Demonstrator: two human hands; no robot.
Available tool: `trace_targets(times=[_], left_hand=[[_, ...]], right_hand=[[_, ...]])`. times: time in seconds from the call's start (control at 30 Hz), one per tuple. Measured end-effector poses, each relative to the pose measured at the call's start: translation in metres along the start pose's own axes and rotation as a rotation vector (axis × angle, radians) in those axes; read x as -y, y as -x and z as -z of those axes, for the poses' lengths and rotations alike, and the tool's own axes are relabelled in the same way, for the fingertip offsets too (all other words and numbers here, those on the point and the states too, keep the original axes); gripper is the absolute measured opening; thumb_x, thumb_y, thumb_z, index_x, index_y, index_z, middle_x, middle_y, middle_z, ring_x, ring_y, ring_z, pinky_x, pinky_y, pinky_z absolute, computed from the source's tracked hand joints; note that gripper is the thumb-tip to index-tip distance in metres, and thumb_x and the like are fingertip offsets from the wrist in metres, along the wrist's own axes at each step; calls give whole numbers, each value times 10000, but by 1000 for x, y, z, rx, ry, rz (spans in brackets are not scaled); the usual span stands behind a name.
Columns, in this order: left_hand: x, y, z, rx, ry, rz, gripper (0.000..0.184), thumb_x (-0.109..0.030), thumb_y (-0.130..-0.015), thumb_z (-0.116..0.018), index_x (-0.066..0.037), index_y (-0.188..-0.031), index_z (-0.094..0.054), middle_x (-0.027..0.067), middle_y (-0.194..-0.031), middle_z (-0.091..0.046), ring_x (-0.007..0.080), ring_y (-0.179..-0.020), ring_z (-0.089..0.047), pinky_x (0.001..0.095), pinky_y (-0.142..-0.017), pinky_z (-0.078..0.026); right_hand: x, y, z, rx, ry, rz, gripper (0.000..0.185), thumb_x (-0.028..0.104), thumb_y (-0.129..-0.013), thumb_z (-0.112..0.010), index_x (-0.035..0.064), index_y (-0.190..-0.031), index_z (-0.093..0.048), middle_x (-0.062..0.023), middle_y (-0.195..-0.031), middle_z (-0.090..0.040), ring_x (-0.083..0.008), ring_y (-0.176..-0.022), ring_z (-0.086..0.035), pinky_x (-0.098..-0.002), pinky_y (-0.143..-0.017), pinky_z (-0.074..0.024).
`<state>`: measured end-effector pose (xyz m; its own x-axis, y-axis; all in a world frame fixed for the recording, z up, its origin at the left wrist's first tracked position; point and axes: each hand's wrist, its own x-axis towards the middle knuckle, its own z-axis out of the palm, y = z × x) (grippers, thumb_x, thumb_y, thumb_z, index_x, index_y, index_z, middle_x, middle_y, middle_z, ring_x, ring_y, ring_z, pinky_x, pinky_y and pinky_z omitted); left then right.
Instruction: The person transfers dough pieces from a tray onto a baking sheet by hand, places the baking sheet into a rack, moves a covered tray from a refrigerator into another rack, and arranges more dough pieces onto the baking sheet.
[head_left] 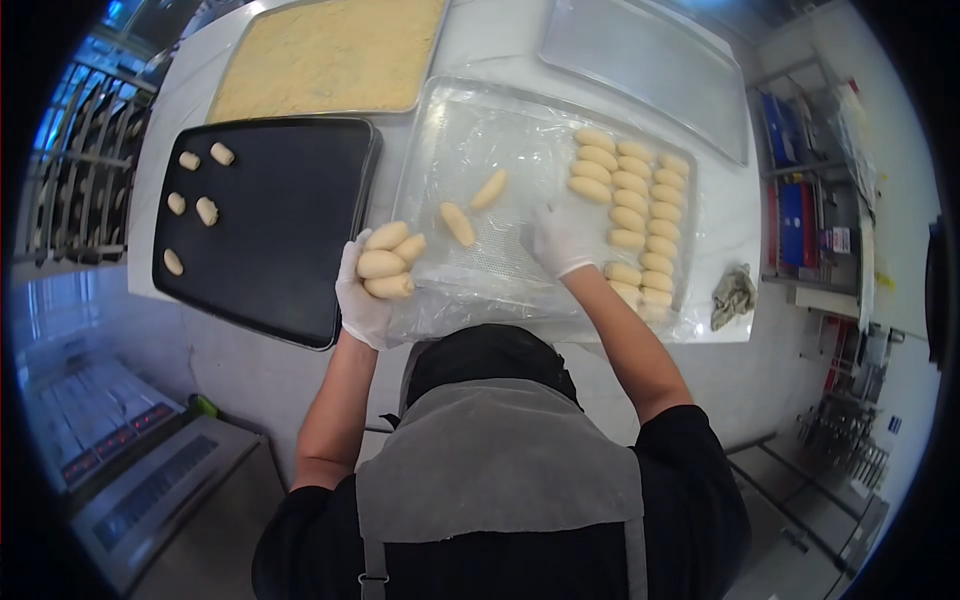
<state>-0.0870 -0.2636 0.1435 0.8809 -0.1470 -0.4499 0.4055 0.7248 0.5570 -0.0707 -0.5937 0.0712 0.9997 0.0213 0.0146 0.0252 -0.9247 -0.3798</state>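
My left hand, in a white glove, is closed around several pale, oval dough pieces stacked together above the near left corner of a plastic-lined tray. My right hand, gloved too, hovers over the middle of that tray, its fingers blurred and partly hidden. I cannot make out whether it holds anything. Two loose dough pieces lie on the plastic between my hands. To the right of my right hand, more dough pieces rest in close columns on the same tray.
On the left, a black baking tray carries several small dough rolls. Behind it stands a tray with a yellowish layer. A metal tray lies at the back right. A crumpled cloth sits near the table's right corner.
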Motion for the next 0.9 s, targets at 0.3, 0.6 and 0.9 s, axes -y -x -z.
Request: trace_targets(times=[0.3, 0.6, 0.9], left_hand=[[-2, 76, -24, -92, -109, -165, 559, -433, -1065, -383, 15, -1354, -551, 159, -1234, -655, 238, -1023, -669, 327, -870, -545], [-80, 131, 65, -274, -161, -450, 587, -427, -1068, -376, 60, -1321, -583, 182, -1155, -700, 257, -946, -692, 309, -826, -538], [-179, 120, 194, -22, 226, -650, 594, -511, -1061, -366, -74, -1461, -391, 114, -1322, -555, 281, -1158, -605, 414, -1004, -478]], right_hand=[[44, -71, -14, -147, 123, 612, 582, 220, -769, -655, 171, -1343, -576, -156, -1350, -560, -375, -1209, -521, -526, -1031, -399], [27, -99, -15, 14, -198, 264, 475, 254, -889, -718, 45, -1304, -621, -179, -1142, -700, -308, -989, -676, -378, -872, -530], [415, -62, -62, -64, -648, 694, 404, 195, -861, -751, 68, -1229, -639, -159, -1126, -660, -340, -996, -668, -411, -835, -550]])
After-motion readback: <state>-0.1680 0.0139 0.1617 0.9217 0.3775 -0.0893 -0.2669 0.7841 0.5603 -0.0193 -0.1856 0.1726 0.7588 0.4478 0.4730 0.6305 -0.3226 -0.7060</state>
